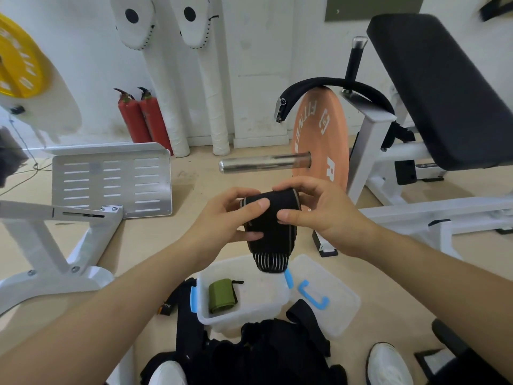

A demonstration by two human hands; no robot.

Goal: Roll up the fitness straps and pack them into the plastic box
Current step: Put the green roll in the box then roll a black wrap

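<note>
Strap (pixel 273 218), soft and light, is hanging limp above the box (pixel 244 309) while I am pinching its rolled top with my left hand (pixel 226 218) and right hand (pixel 319 212), thumbs pressing so the coil isn't loosening.

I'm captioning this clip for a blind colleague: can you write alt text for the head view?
Both hands, left hand and right hand, roll a black elastic strap above an open clear plastic box on a gym floor. One rolled green strap lies inside; loose black straps lie nearer.
</note>
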